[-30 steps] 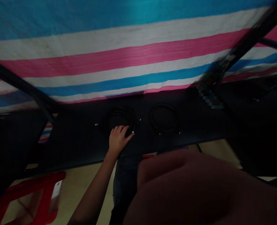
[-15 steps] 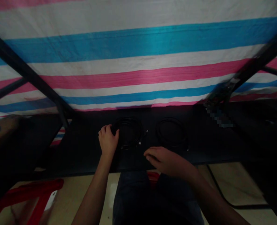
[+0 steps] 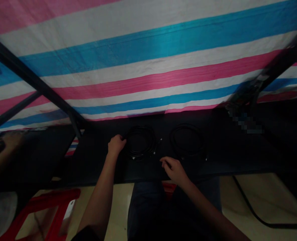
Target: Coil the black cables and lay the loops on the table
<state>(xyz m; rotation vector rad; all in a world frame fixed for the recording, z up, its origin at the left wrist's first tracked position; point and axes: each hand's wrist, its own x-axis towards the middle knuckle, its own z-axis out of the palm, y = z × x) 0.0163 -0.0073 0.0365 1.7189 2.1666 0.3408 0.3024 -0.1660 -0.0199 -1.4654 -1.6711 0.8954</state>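
Two black coiled cables lie side by side on a dark tabletop (image 3: 100, 170). At the outer edge of the left coiled cable (image 3: 154, 139), my left hand (image 3: 116, 144) has its fingers curled, with the thumb toward the loops; the fingertips are partly lost in the dark. Small pale cable ends show at this coil's right and lower edges. My right hand (image 3: 172, 168) hovers near the table's front edge between the coils, fingers loosely bent and apart, nothing visible in them. Beyond it rests the right coiled cable (image 3: 172, 140), one pale tip at its lower right.
A striped plastic sheet (image 3: 148, 80) hangs behind the table. Dark slanted frame bars (image 3: 35, 80) stand at both sides. At far left, another person's hand (image 3: 12, 142) rests over a neighbouring table. Red stools (image 3: 55, 209) stand below, at lower left and beneath me.
The view has tilted and shifted slightly. My left hand's fingers are more curled at the coil's edge. My right hand has drawn back a little, its fingers bent more.
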